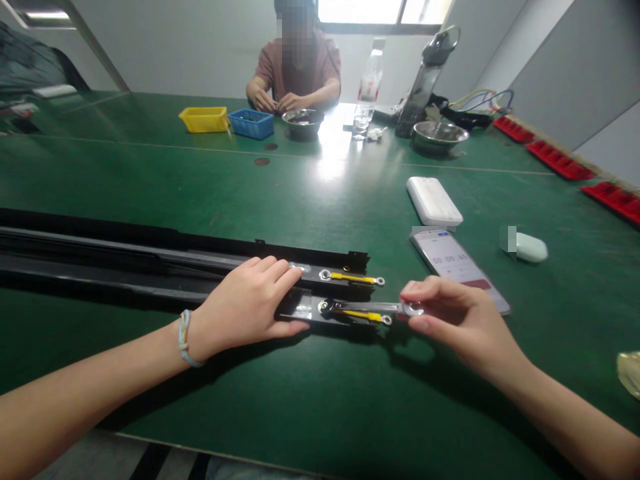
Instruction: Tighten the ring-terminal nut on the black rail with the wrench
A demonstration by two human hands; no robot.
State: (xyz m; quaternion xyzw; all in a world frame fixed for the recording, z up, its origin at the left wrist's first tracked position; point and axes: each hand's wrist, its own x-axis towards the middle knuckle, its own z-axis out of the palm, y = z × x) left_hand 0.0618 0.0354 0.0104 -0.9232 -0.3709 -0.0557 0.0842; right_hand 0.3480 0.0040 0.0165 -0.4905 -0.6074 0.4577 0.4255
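Note:
Two long black metal rails (165, 256) lie side by side on the green table. My left hand (247, 297) is closed over them near their right ends, fingers across the far rail and thumb at the near edge. Between thumb and fingers, my right hand (457, 320) pinches one end of a silver wrench (370, 307). The wrench's other end sits around a fastener on the near rail, its fit hidden. Beneath the wrench runs a yellow cable with a ring terminal (386, 320). A similar yellow cable (353, 277) is attached to the far rail by a bolt.
A phone (440, 257) showing a timer lies close beyond my right hand. Past it are a white power bank (434, 201) and a pale case (531, 247). Bins, metal bowls (440, 137) and bottles stand farther back. Across the table sits another person (300, 73).

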